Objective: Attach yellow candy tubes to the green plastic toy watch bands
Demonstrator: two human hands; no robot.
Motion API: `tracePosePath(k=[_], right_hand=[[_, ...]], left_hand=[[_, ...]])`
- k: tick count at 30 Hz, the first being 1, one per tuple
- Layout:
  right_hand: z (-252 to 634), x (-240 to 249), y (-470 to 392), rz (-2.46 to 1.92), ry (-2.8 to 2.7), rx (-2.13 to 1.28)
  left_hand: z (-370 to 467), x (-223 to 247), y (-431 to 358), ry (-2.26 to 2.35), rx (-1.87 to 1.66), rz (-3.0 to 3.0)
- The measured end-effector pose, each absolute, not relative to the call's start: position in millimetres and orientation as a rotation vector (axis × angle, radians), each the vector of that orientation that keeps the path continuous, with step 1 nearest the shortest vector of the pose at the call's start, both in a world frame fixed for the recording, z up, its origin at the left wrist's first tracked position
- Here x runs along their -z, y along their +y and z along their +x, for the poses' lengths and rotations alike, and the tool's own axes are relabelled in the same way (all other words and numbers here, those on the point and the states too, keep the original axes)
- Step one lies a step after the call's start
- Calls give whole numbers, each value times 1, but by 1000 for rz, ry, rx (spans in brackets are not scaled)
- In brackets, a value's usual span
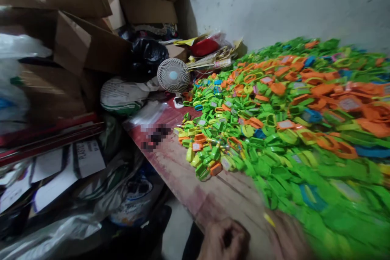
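Note:
My left hand is at the bottom middle, over the near edge of the worn table. Its fingers are curled into a loose fist, and anything inside is hidden. To its right, my right hand is smeared by motion at the edge of a big heap of plastic pieces. A small yellow piece shows at its fingertips, apparently pinched there. The heap is mostly green, with orange, yellow and blue among it. Many pieces look like toy watches with looped straps, and some carry pale labels.
A small white fan stands at the table's far end. A blurred dark object lies near the table's left edge. Cardboard boxes, sacks and plastic bags crowd the left. A wall rises behind the heap.

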State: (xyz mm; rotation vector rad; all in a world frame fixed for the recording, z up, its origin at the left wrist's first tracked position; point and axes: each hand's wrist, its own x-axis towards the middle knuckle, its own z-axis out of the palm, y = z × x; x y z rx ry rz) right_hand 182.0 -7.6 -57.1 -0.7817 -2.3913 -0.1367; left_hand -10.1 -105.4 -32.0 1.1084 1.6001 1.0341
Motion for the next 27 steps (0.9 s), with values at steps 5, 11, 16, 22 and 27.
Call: tracePosePath(k=[5,11,16,22,27], right_hand=[[174,61,-9,-957,-2227,6],[150,25,-15,-1097,-2149,-210],[145,-2,1,-1179,-2121,-176],[113,-37,46,-1604,-2453,-91],[90,-45,67,-1693,-2530,-183]], left_hand=[[-22,4,-96,1505,-980,1112],[-46,-11,-53,1909,-1239,1244],[-48,-8,-6,2349,-1163,1906],[-40,8,-3,2380,-1155,2098],[-38,24,-19,2257,-1241,2211]])
